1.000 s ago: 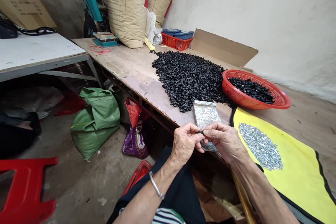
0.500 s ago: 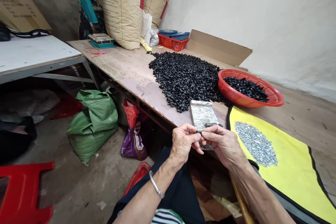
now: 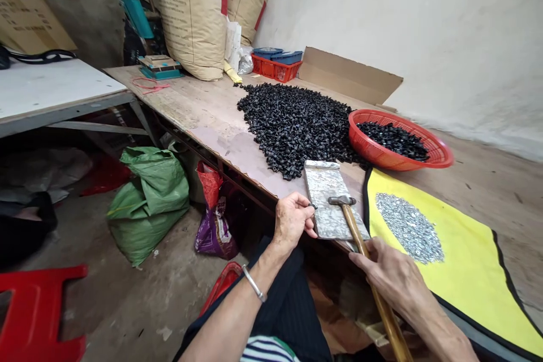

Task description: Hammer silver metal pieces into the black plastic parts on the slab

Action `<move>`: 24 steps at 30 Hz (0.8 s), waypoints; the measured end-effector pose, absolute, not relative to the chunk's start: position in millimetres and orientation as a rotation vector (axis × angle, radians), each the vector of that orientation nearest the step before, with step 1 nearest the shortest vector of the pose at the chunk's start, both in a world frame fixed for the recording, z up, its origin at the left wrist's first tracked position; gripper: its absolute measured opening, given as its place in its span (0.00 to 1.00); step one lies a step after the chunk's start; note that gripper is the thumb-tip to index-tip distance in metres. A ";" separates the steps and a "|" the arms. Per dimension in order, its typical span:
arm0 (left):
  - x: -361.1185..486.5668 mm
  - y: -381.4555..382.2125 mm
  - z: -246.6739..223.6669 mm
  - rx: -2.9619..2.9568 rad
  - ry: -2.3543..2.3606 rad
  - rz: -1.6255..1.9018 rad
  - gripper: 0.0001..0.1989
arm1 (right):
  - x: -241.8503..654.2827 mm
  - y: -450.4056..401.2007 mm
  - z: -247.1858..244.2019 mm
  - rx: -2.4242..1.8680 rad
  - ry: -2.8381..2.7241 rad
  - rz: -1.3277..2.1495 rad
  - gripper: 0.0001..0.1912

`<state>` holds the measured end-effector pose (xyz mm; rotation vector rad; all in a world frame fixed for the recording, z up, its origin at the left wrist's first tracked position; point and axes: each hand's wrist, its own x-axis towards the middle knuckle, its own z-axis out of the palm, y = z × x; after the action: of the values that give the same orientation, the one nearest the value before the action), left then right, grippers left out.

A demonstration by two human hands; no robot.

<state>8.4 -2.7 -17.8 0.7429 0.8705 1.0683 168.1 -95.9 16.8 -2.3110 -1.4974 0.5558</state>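
Observation:
My left hand (image 3: 293,219) pinches a small black plastic piece (image 3: 313,206) between thumb and fingertips, at the left edge of a worn metal block (image 3: 324,186). A hammer (image 3: 348,215) rests with its head on that block, its wooden handle slanting down toward me over the table edge. Over the handle lies my right hand (image 3: 394,268), its thumb on the left side and the fingers curling round it, partly hidden. To the right, small silvery metal pieces (image 3: 409,229) are heaped on a yellow cloth (image 3: 462,271).
A large pile of black pieces (image 3: 297,124) covers the table beyond the block. Beside it a red basket (image 3: 399,164) holds more. Tall paper sacks (image 3: 190,17) and a red crate (image 3: 278,70) stand farther back. A green sack (image 3: 148,203) and a red stool (image 3: 38,311) are on the floor.
My hands have parted. The right has let go of the black piece and moved down and right onto the hammer handle. My left hand keeps the piece, slightly left of before.

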 end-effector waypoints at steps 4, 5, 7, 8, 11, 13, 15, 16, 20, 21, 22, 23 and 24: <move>13.3 -0.6 -18.5 0.763 0.928 1.035 0.07 | 167.6 -95.9 13.7 -1.872 -0.758 1.353 0.11; 14.0 -0.3 -17.9 0.765 0.936 1.032 0.07 | 167.0 -96.1 14.7 -1.750 -0.643 1.445 0.11; 14.9 0.1 -16.6 0.766 0.954 1.029 0.06 | 164.7 -97.3 17.4 -1.655 -0.522 1.489 0.13; 15.1 0.2 -15.9 0.766 0.960 1.028 0.06 | 163.1 -98.4 18.7 -1.664 -0.511 1.467 0.14; 15.6 0.3 -14.7 0.767 0.968 1.029 0.05 | 157.4 -102.9 19.3 -1.771 -0.656 1.304 0.17; 15.9 0.3 -14.6 0.769 0.968 1.037 0.05 | 154.5 -105.4 16.4 -1.868 -0.856 1.119 0.17; 16.4 0.1 -14.9 0.771 0.973 1.046 0.06 | 153.2 -106.5 11.9 -1.964 -1.105 0.854 0.17; 16.7 0.0 -15.0 0.773 0.978 1.049 0.06 | 153.1 -106.6 9.7 -1.997 -1.233 0.705 0.17; 17.5 -0.8 -15.7 0.780 0.996 1.047 0.05 | 152.2 -106.9 7.6 -2.040 -1.574 0.231 0.17; 17.6 -0.9 -15.8 0.781 1.000 1.048 0.05 | 151.3 -107.7 9.2 -2.043 -1.612 0.137 0.17; 17.7 -0.9 -15.9 0.782 1.003 1.048 0.05 | 149.9 -108.8 11.2 -2.042 -1.640 0.034 0.18; 17.8 -0.8 -16.0 0.785 1.004 1.048 0.05 | 148.0 -110.1 13.2 -2.037 -1.658 -0.088 0.19; 17.8 -0.7 -16.1 0.789 1.003 1.049 0.05 | 145.7 -111.4 14.8 -2.034 -1.678 -0.219 0.19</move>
<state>17.8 -0.7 -16.1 0.7885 1.0033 1.0486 145.7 -111.4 14.8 -2.0343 -1.6780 -0.2187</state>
